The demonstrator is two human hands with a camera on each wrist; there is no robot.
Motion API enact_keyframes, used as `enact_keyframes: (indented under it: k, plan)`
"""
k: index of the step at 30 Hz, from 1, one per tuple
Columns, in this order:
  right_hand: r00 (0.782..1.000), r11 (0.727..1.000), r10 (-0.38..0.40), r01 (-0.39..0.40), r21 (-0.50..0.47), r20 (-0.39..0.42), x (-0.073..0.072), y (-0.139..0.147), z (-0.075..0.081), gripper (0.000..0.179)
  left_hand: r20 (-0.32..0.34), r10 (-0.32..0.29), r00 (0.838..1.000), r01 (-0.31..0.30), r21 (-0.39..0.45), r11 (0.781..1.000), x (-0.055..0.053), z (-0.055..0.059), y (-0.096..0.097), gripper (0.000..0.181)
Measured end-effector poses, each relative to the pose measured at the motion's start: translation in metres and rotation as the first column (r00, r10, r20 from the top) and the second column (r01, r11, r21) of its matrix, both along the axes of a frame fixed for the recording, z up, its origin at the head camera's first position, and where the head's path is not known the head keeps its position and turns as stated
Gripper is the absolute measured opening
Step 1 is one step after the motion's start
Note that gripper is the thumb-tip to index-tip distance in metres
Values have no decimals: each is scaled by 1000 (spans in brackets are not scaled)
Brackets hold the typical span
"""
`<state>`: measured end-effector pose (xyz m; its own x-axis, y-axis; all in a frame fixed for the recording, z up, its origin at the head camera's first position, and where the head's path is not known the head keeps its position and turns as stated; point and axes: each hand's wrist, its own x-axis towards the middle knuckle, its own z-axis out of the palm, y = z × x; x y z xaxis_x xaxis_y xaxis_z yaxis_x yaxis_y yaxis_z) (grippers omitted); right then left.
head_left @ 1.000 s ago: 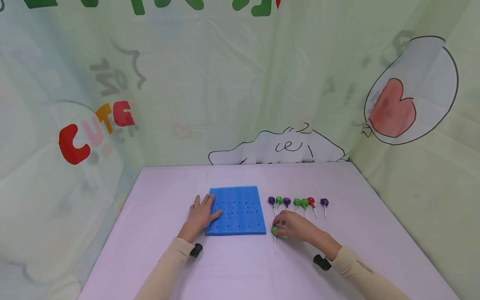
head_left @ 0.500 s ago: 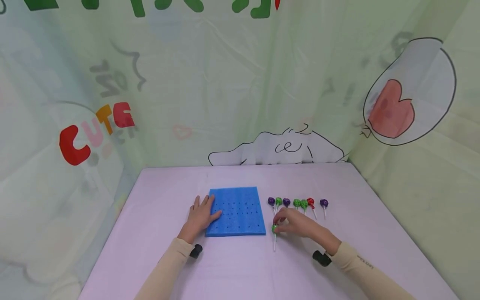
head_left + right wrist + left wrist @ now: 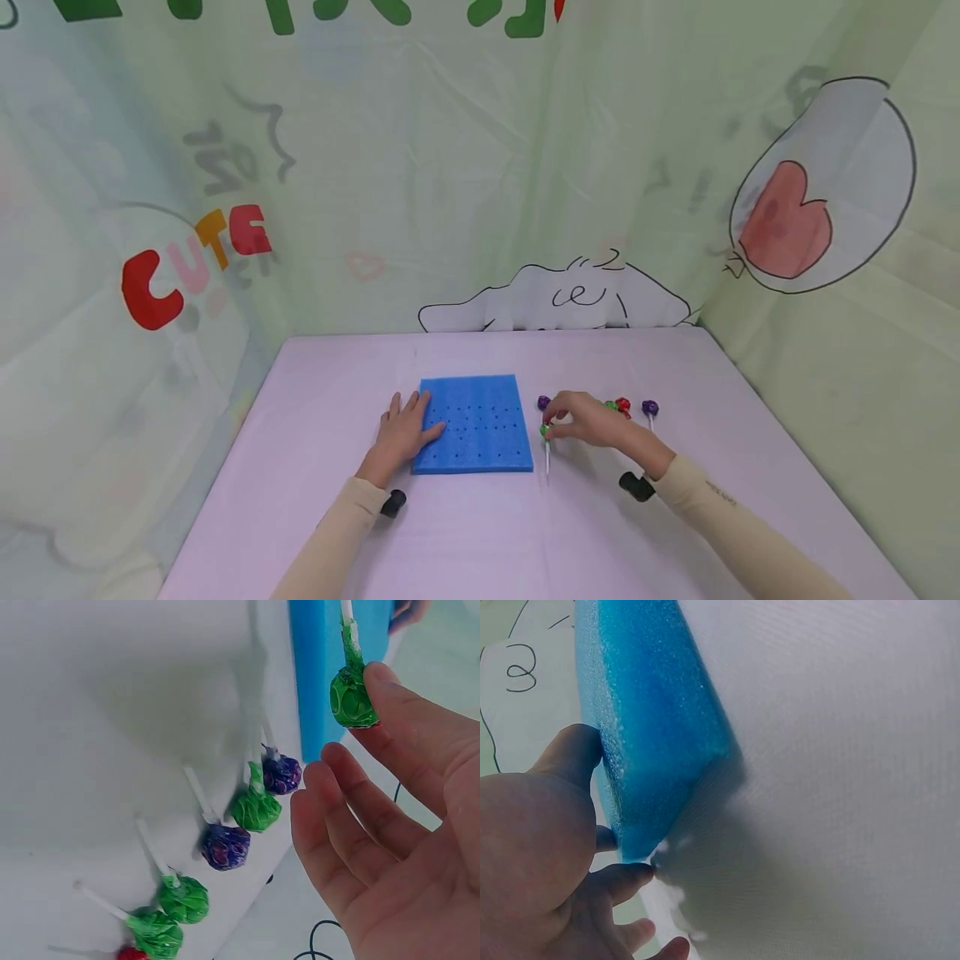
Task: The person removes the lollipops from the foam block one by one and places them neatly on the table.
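Note:
My right hand (image 3: 592, 419) pinches a green-wrapped lollipop (image 3: 352, 701) by its candy head, between thumb and index finger. Its white stick hangs downward in the head view, just right of the blue foam board (image 3: 480, 460). Small holes dot that board in rows. Along its left edge my left hand (image 3: 400, 433) rests with fingers spread, the thumb reaching onto the top face. In the left wrist view, the thumb (image 3: 574, 754) touches the foam's side while other fingertips are near its corner.
Beyond my right hand lies a row of lollipops: purple (image 3: 225, 846), green (image 3: 256, 808) and red (image 3: 623, 404), partly hidden by the hand in the head view. One purple lollipop (image 3: 650, 408) lies apart at the right. A pink-white cloth covers the table (image 3: 345, 367).
My right hand has lifted the green lollipop and carried it away from me, now overlapping part of the row. My left hand and the foam board have stayed put.

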<state>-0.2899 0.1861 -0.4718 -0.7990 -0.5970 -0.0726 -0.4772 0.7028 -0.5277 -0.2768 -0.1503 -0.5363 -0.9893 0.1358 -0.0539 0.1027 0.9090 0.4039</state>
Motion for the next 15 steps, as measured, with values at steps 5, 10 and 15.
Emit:
enact_keyframes:
  k: [5, 10, 15]
  plan:
    - [1000, 1000, 5, -5, 19, 0, -12, -5, 4, 21, 5, 0, 1000, 0, 2, 1000, -1, 1, 0, 75]
    - [1000, 998, 14, -14, 66, -4, -26, -11, 7, 23, -1, 0, 1000, 0, -5, 1000, -2, 0, 0, 75]
    - [1000, 995, 28, -29, 99, 12, -40, -18, 8, 21, -1, 3, 1000, -3, -6, 1000, -2, -1, 0, 75]
